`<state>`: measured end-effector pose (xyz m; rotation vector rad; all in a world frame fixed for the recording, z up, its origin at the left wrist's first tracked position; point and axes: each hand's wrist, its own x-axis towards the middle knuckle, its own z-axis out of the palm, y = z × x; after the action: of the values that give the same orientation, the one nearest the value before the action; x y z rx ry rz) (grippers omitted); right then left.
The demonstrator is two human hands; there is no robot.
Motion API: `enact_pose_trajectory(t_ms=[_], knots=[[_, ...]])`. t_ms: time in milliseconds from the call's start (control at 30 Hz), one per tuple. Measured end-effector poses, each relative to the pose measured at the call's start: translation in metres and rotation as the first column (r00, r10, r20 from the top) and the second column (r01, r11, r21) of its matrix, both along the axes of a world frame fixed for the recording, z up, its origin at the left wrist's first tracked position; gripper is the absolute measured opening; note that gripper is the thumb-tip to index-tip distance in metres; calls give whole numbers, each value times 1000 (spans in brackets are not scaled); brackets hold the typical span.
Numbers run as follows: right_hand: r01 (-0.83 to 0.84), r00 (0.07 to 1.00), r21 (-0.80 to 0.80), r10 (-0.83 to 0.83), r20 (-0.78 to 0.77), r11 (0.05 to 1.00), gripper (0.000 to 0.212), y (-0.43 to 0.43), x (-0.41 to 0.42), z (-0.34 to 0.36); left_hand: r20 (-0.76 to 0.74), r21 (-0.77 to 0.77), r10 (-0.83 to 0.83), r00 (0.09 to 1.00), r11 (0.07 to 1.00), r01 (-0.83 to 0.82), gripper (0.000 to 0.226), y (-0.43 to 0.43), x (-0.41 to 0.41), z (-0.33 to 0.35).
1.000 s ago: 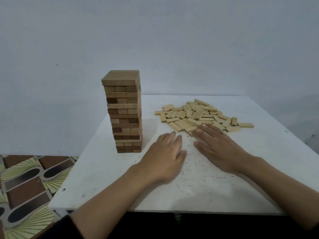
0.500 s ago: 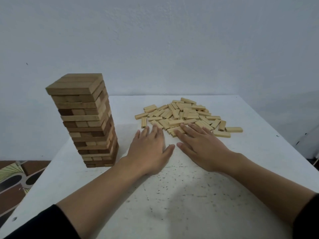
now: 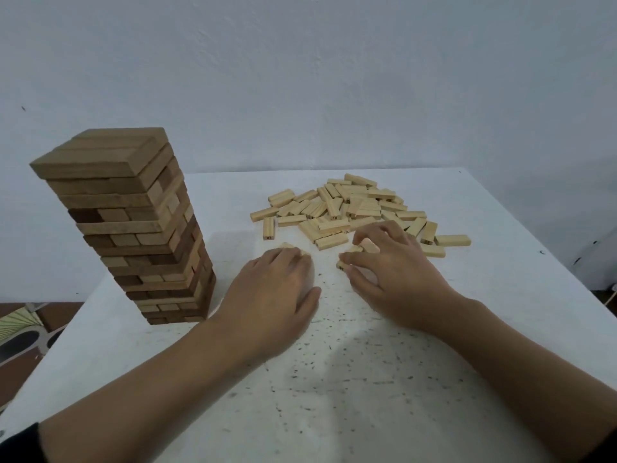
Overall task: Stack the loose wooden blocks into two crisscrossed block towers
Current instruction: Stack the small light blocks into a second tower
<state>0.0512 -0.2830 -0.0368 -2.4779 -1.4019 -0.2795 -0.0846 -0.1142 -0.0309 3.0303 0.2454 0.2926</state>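
Note:
A tall crisscrossed tower of brown wooden blocks [image 3: 133,228] stands at the table's left. A heap of loose pale wooden blocks [image 3: 350,208] lies at the far middle of the white table [image 3: 334,379]. My left hand [image 3: 277,289] lies over a pale block [image 3: 287,246] whose ends peek out past the fingertips; its fingers curl down over it. My right hand [image 3: 390,272] pinches pale blocks [image 3: 359,250] at the heap's near edge, fingers curled round them.
The table's left edge runs close beside the tower, with patterned floor [image 3: 20,332] below. A plain wall [image 3: 334,78] stands behind the table. The near half of the table bears only dark specks.
Both hands went from lying flat on the table to curling onto pale blocks at the heap's near edge. The view moved closer and to the right.

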Motion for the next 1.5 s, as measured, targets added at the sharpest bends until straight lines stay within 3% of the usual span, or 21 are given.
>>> enact_pose_trajectory(t_ms=[200, 367, 500, 633, 767, 933, 1067, 1500], knots=[[-76, 992, 10, 77, -98, 997, 41, -2, -4, 1, 113, -129, -177, 978, 973, 191, 38, 8, -21, -13], [-269, 944, 126, 288, -161, 955, 34, -6, -4, -2, 216, -230, -226, 950, 934, 275, 23, 11, -21, -17], [-376, 903, 178, 403, -152, 909, 38, -7, -4, -1, 199, -246, -259, 945, 920, 304, 26, 11, -20, -17], [-352, 904, 225, 392, -169, 909, 37, -7, -1, -1, 201, -272, -258, 945, 912, 307, 32, 14, -19, -17], [-110, 971, 259, 159, -179, 960, 34, -14, 11, 6, 175, -256, -273, 946, 915, 311, 35, 14, -18, -17], [47, 979, 46, -37, -199, 998, 36, -23, 23, 11, 205, -280, -264, 942, 907, 315, 35, 14, -18, -17], [8, 983, -24, -12, -186, 1000, 29, -21, 20, 9, 207, -283, -273, 939, 902, 325, 36, 15, -18, -17], [-281, 922, 192, 321, -219, 940, 29, -13, 3, 4, 224, -293, -255, 941, 903, 314, 33, 15, -17, -18]])
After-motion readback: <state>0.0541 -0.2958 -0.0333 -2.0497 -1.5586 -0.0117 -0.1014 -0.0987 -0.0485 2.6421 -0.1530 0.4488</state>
